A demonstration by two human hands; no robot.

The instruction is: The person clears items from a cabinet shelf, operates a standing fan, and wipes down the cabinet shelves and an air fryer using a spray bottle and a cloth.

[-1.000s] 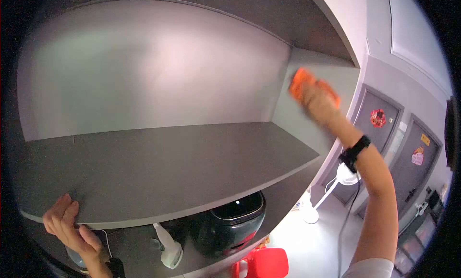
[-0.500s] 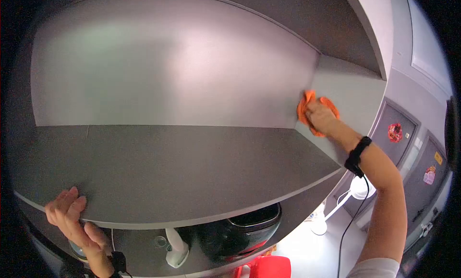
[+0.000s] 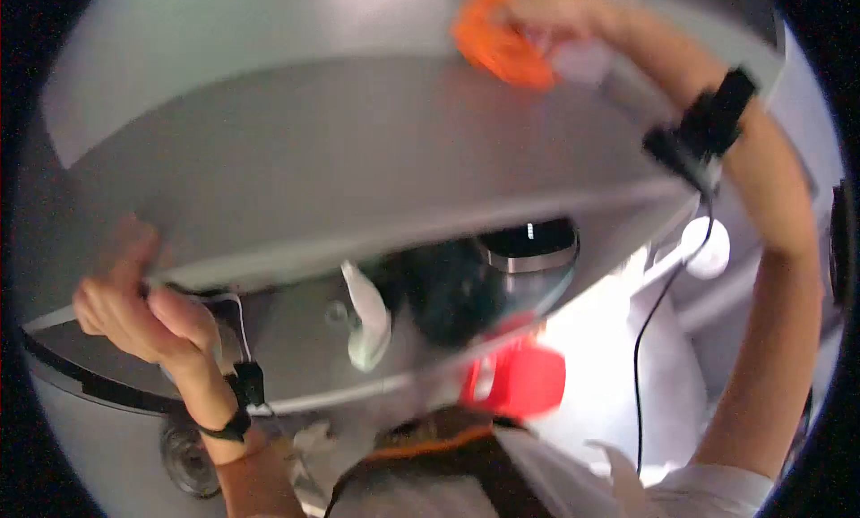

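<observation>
An orange cloth point(image 3: 503, 45) is bunched under my right hand point(image 3: 555, 15), whose fingers are closed on it. Both are smeared by motion, at the back right of the grey shelf point(image 3: 331, 142), near the corner where the pale back panel point(image 3: 251, 25) meets the side wall. Whether the cloth touches the panel I cannot tell. My left hand point(image 3: 134, 308) grips the front edge of the shelf at the left, fingers over the top and thumb below. Each wrist wears a black strap with a small device and a cable.
Below the shelf, a white curved object point(image 3: 367, 316) stands on a lower surface beside a glossy black appliance point(image 3: 457, 294). A red plastic stool or chair point(image 3: 528, 379) is on the floor beyond. A white lamp point(image 3: 706, 248) glows at the right. A black cable point(image 3: 638, 375) hangs from the right wrist.
My view has tipped downward, so my torso now shows. The right hand has drawn the orange cloth away from the side wall, leftward along the back. The left hand stays at the shelf edge.
</observation>
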